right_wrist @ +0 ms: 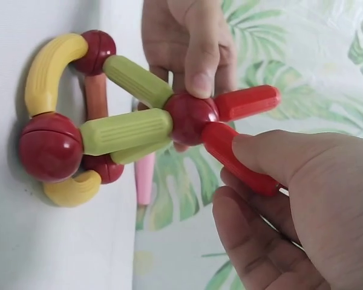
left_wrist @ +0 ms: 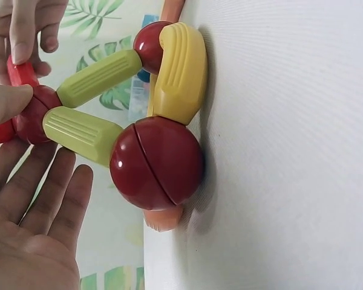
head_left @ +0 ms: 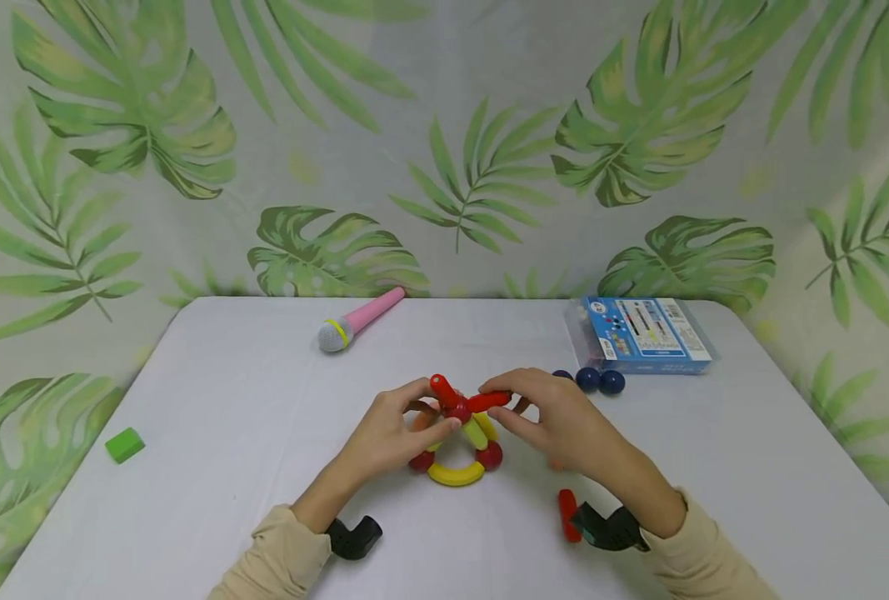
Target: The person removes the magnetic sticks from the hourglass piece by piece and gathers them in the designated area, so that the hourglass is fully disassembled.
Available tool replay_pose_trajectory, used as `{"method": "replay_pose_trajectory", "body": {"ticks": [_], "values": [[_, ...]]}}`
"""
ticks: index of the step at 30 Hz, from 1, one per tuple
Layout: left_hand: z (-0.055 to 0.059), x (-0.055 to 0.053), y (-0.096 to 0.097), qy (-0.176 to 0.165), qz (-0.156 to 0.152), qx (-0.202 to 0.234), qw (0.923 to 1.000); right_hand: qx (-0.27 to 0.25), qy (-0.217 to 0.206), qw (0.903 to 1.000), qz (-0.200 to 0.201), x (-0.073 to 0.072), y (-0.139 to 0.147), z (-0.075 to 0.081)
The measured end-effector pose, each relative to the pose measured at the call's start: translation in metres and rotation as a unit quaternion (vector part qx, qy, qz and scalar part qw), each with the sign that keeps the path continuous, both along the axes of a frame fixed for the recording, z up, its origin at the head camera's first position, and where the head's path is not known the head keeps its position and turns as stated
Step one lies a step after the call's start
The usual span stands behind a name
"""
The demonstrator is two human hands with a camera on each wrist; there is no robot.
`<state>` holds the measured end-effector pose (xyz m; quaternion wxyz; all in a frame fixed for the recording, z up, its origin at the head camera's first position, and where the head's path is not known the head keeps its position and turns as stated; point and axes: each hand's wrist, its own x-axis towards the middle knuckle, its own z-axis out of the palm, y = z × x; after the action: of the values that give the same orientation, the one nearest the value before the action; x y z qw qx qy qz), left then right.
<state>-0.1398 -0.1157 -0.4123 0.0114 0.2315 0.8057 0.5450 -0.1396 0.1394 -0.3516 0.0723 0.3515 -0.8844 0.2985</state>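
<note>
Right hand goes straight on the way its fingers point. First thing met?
Past the red stick in the right hand, probably the top red ball, which the left hand holds; exact depth is unclear.

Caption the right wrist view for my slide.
Right hand pinches a bright red rod attached to a glossy dark-red ball, held by the left hand where light-green ribbed rods meet.

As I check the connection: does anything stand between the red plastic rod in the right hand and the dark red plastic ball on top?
Nothing visible: the right hand pinches the red plastic rod, whose other end touches the dark red ball.
</note>
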Motion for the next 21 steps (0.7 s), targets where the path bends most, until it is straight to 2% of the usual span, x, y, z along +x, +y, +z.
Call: {"method": "replay_pose_trajectory", "body": {"ticks": [4,16,21], "values": [[-0.001,-0.001,0.000,0.006,-0.003,0.000,1.0000,0.013,-0.011,0.9999,-0.003,0.004,0.001,-0.002],[0.000,-0.001,0.000,0.024,-0.001,-0.004,0.9997,0.013,0.008,0.9999,0.007,0.009,0.004,-0.006],[0.002,0.000,0.000,0.019,0.000,-0.008,0.9998,0.023,-0.026,0.9993,-0.012,0.012,0.008,-0.004]]}}
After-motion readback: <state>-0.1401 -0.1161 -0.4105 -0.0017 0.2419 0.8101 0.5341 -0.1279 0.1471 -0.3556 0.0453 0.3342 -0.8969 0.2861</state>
